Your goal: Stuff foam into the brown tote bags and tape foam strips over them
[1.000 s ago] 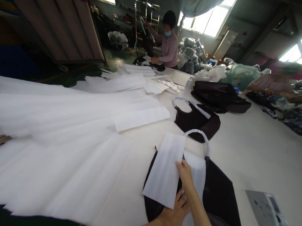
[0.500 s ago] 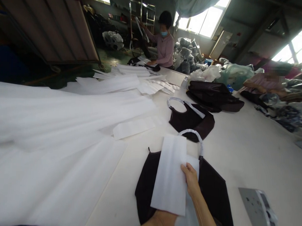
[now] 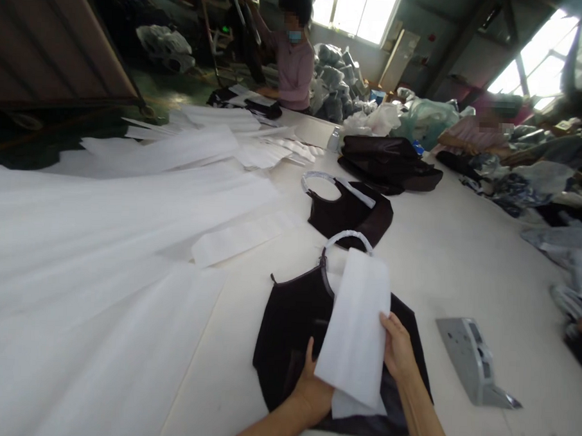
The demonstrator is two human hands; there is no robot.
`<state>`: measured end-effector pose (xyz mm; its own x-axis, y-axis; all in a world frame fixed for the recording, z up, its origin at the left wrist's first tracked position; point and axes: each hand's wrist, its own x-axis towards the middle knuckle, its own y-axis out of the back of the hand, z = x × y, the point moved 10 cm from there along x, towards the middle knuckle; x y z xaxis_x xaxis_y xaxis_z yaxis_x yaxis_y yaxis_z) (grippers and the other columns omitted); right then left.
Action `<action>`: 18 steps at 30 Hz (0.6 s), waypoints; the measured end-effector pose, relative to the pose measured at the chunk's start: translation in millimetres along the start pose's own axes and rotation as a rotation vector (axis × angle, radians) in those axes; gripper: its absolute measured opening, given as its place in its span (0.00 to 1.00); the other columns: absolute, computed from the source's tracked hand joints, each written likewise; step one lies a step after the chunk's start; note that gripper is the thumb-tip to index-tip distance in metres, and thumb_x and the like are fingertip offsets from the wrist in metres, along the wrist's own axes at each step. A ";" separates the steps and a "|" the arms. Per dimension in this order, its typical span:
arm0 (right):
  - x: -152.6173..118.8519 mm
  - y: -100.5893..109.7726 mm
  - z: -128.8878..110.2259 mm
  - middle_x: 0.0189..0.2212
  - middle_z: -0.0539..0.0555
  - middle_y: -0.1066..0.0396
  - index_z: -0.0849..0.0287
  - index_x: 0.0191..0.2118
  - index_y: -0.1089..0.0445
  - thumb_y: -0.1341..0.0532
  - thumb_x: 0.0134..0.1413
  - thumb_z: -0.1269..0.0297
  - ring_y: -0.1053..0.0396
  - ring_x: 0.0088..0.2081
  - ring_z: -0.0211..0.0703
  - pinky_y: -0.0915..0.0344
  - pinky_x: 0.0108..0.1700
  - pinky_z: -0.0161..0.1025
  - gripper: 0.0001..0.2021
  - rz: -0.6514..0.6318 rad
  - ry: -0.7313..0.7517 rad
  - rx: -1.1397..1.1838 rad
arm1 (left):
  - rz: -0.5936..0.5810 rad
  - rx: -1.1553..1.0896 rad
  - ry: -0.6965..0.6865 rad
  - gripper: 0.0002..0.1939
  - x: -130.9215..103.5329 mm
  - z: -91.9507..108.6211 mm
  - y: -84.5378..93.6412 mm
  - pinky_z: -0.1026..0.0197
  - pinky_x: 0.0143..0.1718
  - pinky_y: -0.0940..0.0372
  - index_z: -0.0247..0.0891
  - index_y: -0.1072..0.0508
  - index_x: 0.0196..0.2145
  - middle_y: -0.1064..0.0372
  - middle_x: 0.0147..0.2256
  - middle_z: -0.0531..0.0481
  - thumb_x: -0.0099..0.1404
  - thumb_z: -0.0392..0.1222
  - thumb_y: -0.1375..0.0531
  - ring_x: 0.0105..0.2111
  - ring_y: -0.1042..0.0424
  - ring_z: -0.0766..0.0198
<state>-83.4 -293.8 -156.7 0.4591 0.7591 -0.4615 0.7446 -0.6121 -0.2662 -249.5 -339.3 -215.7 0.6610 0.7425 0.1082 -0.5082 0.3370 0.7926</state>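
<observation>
A dark brown handbag (image 3: 286, 320) lies flat, its curved handle (image 3: 351, 235) wrapped in white. Over its front, a white foam sheet (image 3: 357, 317) is held tilted, with another white layer (image 3: 355, 407) showing under its lower edge. My right hand (image 3: 398, 345) pinches the sheet's right edge between thumb and fingers. At the lower left corner, my left hand (image 3: 312, 392) holds the sheet from beneath; its thumb sticks up beside the sheet and its fingers are hidden behind it.
A second dark bag (image 3: 351, 214) and stacked dark bags (image 3: 392, 164) lie farther back. Large white sheets (image 3: 99, 287) spread across the left. To the right stands a grey tape dispenser (image 3: 472, 361). A masked person (image 3: 295, 64) works at the back, another person (image 3: 478, 133) behind plastic bags.
The sheet has moved right across the bag, uncovering its left side. My left hand has come out further from under the sheet, its thumb now visible. The view has shifted right.
</observation>
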 end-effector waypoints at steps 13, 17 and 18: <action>-174.0 224.0 56.2 0.27 0.48 0.24 0.58 0.33 0.27 0.27 0.31 0.68 0.31 0.22 0.36 0.36 0.17 0.30 0.17 0.488 -0.114 0.107 | -0.325 -0.008 0.070 0.31 4.3 0.9 23.9 0.28 0.67 0.69 0.48 0.45 0.68 0.54 0.70 0.46 0.69 0.36 0.49 0.70 0.55 0.48; -188.3 186.8 92.4 0.19 0.44 0.32 0.60 0.30 0.30 0.24 0.30 0.64 0.42 0.15 0.29 0.50 0.12 0.27 0.18 0.465 -0.177 0.033 | -0.399 -0.129 0.179 0.24 12.2 -8.9 28.0 0.28 0.67 0.67 0.52 0.39 0.65 0.51 0.69 0.50 0.76 0.44 0.56 0.70 0.53 0.51; -187.5 171.5 100.7 0.18 0.45 0.31 0.60 0.30 0.30 0.24 0.29 0.63 0.40 0.15 0.31 0.47 0.12 0.28 0.19 0.449 -0.202 0.025 | -0.424 -0.168 0.202 0.23 15.7 -11.4 30.3 0.28 0.67 0.65 0.52 0.39 0.65 0.50 0.69 0.50 0.76 0.46 0.57 0.70 0.53 0.50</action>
<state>-90.5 -563.4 -201.0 0.6265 0.3627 -0.6899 0.4819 -0.8759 -0.0230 -260.8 -310.9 -196.8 0.7170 0.6115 -0.3346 -0.3102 0.7098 0.6324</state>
